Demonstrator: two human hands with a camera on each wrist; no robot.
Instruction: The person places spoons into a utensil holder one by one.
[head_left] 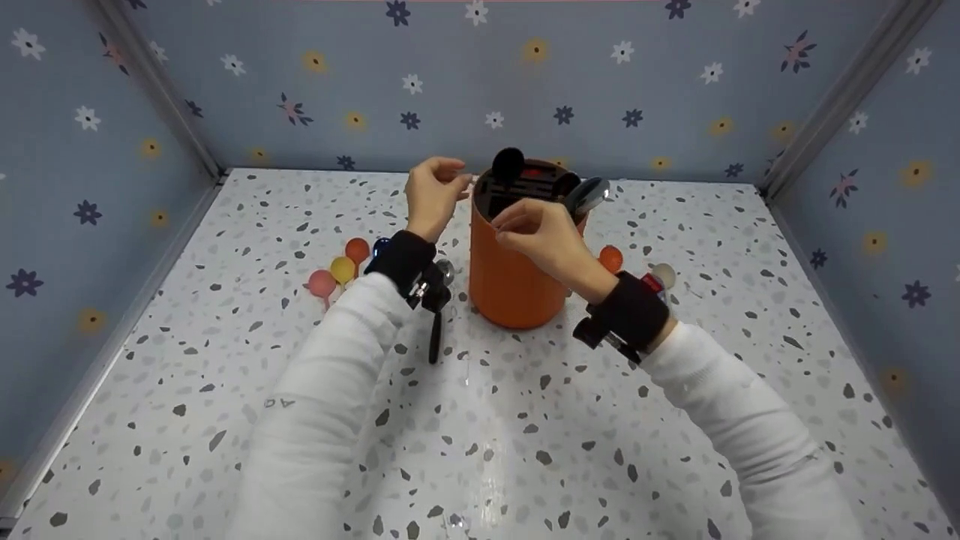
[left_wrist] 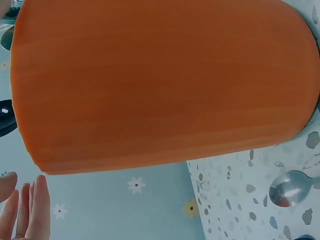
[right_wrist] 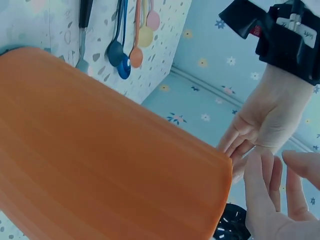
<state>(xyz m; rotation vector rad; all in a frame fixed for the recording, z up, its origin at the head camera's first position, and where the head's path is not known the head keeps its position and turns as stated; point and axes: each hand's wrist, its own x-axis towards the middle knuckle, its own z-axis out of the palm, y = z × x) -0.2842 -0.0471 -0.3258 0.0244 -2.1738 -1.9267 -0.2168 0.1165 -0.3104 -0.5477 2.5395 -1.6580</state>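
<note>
An orange cylindrical utensil holder [head_left: 516, 274] stands upright on the speckled table, with a black round-headed utensil [head_left: 508, 163] and a shiny metal spoon [head_left: 590, 196] rising out of it. Just left of its rim is my left hand [head_left: 437, 196], its fingers loosely bent with nothing in them. My right hand [head_left: 544, 236] hovers by the front right of the rim. In the right wrist view the right thumb and fingers [right_wrist: 257, 187] are apart and hold nothing. Whether either hand touches the rim I cannot tell.
Left of the holder lie a pink spoon [head_left: 322, 283], a yellow spoon [head_left: 343, 269], an orange-red spoon [head_left: 357, 250] and a metal spoon [left_wrist: 291, 188] with a black handle. To the right are an orange utensil [head_left: 610, 259] and a beige one [head_left: 663, 275]. Flowered walls [head_left: 465, 82] enclose the table.
</note>
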